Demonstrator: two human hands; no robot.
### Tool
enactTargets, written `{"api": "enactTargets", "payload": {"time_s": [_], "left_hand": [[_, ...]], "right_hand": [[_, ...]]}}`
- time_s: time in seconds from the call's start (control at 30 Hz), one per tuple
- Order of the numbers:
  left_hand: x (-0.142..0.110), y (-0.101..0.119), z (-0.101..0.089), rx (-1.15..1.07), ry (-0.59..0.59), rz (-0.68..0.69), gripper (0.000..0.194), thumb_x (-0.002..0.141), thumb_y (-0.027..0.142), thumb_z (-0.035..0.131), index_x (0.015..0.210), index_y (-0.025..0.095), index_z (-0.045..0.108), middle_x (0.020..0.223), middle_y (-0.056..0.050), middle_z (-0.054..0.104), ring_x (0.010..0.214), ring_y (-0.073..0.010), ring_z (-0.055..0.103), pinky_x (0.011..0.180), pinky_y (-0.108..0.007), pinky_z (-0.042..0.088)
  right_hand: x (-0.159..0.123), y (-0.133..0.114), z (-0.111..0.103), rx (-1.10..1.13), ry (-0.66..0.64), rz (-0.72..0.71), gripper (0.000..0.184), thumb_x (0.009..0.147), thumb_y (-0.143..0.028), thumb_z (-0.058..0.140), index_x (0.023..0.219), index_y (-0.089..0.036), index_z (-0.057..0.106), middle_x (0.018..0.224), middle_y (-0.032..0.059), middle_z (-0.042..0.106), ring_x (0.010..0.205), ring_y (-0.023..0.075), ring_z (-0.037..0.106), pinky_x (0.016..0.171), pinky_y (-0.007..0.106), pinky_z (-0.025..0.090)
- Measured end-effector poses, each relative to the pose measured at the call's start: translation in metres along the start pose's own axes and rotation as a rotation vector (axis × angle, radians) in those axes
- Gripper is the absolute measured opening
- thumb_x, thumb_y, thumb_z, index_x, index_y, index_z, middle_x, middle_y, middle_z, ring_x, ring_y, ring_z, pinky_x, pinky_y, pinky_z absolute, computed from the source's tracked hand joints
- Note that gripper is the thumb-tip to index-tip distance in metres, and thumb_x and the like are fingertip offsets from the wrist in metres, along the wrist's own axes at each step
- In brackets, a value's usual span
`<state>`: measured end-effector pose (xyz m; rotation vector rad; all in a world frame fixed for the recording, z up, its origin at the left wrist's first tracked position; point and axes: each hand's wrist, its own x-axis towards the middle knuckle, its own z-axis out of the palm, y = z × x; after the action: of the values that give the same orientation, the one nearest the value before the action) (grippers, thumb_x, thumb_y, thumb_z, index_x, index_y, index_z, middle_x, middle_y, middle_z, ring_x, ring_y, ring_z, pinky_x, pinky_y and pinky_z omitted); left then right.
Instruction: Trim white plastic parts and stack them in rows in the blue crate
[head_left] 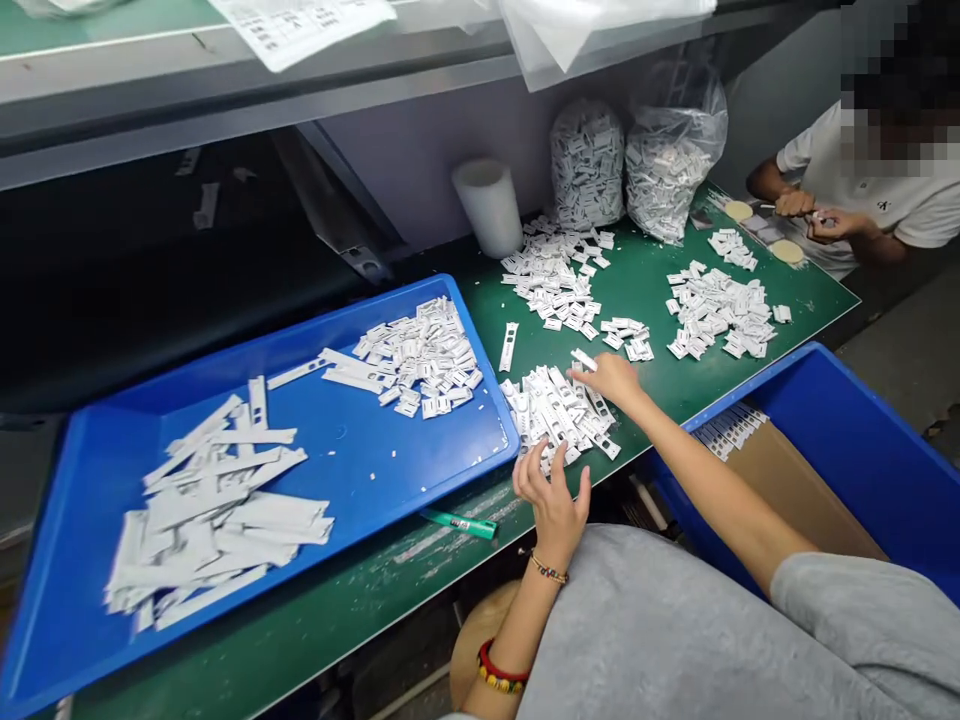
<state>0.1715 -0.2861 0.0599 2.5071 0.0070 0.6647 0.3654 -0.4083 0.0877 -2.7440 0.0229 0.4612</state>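
just beside the grip (609, 378), plastic pieces (556, 418)

The right arm (712, 490) is stretched forward, its hand (611, 378) held palm down with the fingers (589, 368) extended, while the left hand (553, 505) is raised nearer the body, fingers spread and loosely curved

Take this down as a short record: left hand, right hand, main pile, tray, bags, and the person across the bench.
left hand: open, fingertips at the near edge of the pile
right hand: on top of the pile, fingers reaching a white piece
main pile: white pieces on a green workbench
tray: blue tray, long white strips and smaller pieces
bags: two clear bags of white pieces
co-worker: person across the bench, hands together
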Motion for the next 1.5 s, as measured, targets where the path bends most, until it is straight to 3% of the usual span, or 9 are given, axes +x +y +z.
{"api": "enactTargets", "payload": {"time_s": [0.17,0.33,0.43,0.5,0.63,0.83,1.2,1.33,1.5], "left_hand": [[0.041,-0.015,-0.029,0.050,0.061,0.128,0.033,0.086,0.016,0.058,0.119,0.020,0.062,0.125,-0.016,0.058,0.122,-0.0317,0.046,0.110,-0.053,0.026],[0.137,-0.053,-0.056,0.153,0.043,0.109,0.021,0.090,0.019,0.050,0.102,0.021,0.068,0.110,-0.011,0.069,0.113,-0.0316,0.052,0.111,-0.059,0.019],[0.199,-0.067,-0.045,0.300,-0.209,0.083,0.026,0.091,0.019,0.045,0.097,0.018,0.070,0.101,-0.013,0.071,0.106,-0.0328,0.057,0.111,-0.061,0.019],[0.231,-0.069,-0.025,0.474,-0.563,0.051,0.026,0.092,0.019,0.047,0.099,0.014,0.071,0.104,-0.017,0.071,0.116,-0.0353,0.054,0.112,-0.060,0.021],[0.269,-0.069,0.028,0.534,-0.810,-0.059,0.019,0.090,0.025,0.064,0.104,0.012,0.068,0.111,-0.013,0.068,0.111,-0.0293,0.060,0.103,-0.053,0.042],[0.285,-0.081,0.059,0.497,-0.943,-0.174,0.036,0.093,0.035,0.062,0.124,0.017,0.058,0.125,-0.010,0.061,0.107,-0.0242,0.063,0.089,-0.046,0.055],[0.270,-0.061,0.002,-0.155,-0.962,0.206,0.025,0.076,0.018,0.067,0.101,0.017,0.072,0.095,-0.005,0.070,0.087,-0.0194,0.065,0.077,-0.029,0.050],[0.261,-0.040,0.012,-0.302,-1.027,0.287,0.021,0.071,0.018,0.071,0.092,0.015,0.067,0.081,-0.001,0.070,0.074,-0.0160,0.064,0.070,-0.026,0.050],[0.272,-0.037,0.032,-0.338,-1.043,0.362,0.028,0.079,0.025,0.066,0.105,0.014,0.065,0.097,-0.006,0.071,0.081,-0.0160,0.063,0.072,-0.027,0.050]], "right_hand": [[0.008,-0.007,0.008,-0.020,-0.104,-0.020,0.032,0.082,-0.048,0.066,0.068,-0.020,0.057,0.075,0.0116,0.068,0.073,0.0269,0.066,0.055,0.029,0.036],[0.002,0.005,-0.003,0.096,0.014,-0.084,0.024,0.093,-0.035,0.045,0.079,-0.019,0.056,0.077,0.0086,0.067,0.069,0.0226,0.062,0.053,0.028,0.031],[-0.008,0.012,-0.007,0.028,0.088,-0.030,0.022,0.097,-0.028,0.038,0.103,-0.014,0.054,0.083,0.0115,0.069,0.072,0.0246,0.064,0.056,0.029,0.032],[-0.014,0.014,-0.005,-0.037,0.068,0.026,0.025,0.097,-0.031,0.041,0.111,-0.012,0.052,0.089,0.0133,0.070,0.077,0.0261,0.066,0.057,0.029,0.032],[-0.017,0.014,0.008,-0.096,-0.103,0.045,0.037,0.089,-0.049,0.060,0.101,-0.014,0.059,0.098,0.0139,0.071,0.088,0.0289,0.067,0.057,0.028,0.033],[-0.014,0.020,0.014,-0.061,-0.097,-0.004,0.024,0.090,-0.038,0.056,0.091,-0.014,0.060,0.089,0.0123,0.068,0.081,0.0267,0.065,0.056,0.029,0.032],[-0.030,0.044,0.008,0.672,0.288,-0.124,0.028,0.087,-0.045,0.057,0.099,-0.022,0.048,0.078,0.0026,0.065,0.069,0.0216,0.064,0.069,0.033,0.049],[-0.025,0.013,-0.012,0.590,0.241,-0.293,0.059,0.070,-0.043,0.077,0.116,-0.020,0.049,0.096,0.0063,0.067,0.081,0.0242,0.065,0.068,0.032,0.050],[-0.012,0.018,-0.021,0.385,0.179,-0.190,0.018,0.084,-0.032,0.060,0.096,-0.020,0.060,0.086,0.0042,0.067,0.080,0.0243,0.064,0.068,0.030,0.045]]}}
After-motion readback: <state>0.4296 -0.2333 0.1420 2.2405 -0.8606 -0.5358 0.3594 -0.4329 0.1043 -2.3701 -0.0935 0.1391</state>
